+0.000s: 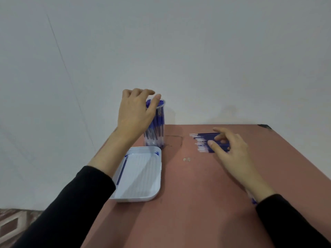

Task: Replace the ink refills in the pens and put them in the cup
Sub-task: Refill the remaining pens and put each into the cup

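The left hand (136,113) arches over the mouth of the clear plastic cup (162,111), which stands packed with blue pens (155,130) at the far edge of the reddish-brown surface (197,203). Its thumb is at the rim and its fingers curl over the pen tops, probably to draw one out or settle one in, though I cannot tell whether it holds any. The right hand (231,149) bends its fingertips onto the loose pile of thin blue ink refills (204,138), likely to pick one, but blur hides any grip; a white plastic tray (141,198) beside the cup holds a single blue stick (122,171).

Plain pale grey wall (179,51) ahead of me, reddish-brown table (197,203) against it, dark patch (264,126) at far-right corner; brown-and-white patterned floor (12,222) lower left.
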The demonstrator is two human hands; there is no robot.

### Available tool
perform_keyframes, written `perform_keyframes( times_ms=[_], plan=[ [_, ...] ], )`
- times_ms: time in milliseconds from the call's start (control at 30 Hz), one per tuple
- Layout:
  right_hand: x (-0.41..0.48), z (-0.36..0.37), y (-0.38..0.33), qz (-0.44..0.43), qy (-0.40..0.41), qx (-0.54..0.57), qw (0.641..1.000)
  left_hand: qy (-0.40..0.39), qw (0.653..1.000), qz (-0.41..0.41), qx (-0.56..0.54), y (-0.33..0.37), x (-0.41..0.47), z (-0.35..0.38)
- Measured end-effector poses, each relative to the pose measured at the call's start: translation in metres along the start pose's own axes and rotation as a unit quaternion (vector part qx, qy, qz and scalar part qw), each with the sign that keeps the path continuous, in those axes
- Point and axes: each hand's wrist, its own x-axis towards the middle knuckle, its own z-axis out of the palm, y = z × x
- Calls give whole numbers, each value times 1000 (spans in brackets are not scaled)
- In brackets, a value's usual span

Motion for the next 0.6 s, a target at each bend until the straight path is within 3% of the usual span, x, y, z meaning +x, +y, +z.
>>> perform_keyframes(
  times_ms=[67, 133, 200, 300, 400, 467, 600],
  plan=[
    [3, -14, 4, 36, 14, -33, 999, 41, 998, 28, -28, 13, -17, 5],
    [2, -29, 7, 85, 13, -93, 992, 27, 997, 49, -59, 28, -36, 16],
    [-1, -43, 7, 144, -45, -197, 969, -16, 994, 71, -79, 43, -56, 33],
    [-5, -56, 2, 204, -168, -344, 901, -72, 988, 86, -103, 59, -81, 58],
    [-7, -53, -2, 213, -219, -384, 871, -122, 982, 59, -133, 67, -98, 74],
    [-8, -48, -5, 188, -209, -376, 883, -140, 976, 30, -164, 71, -101, 78],
    [-5, -39, -11, 62, -132, -229, 963, -166, 944, -36, -282, 68, -95, 77]
  ],
)
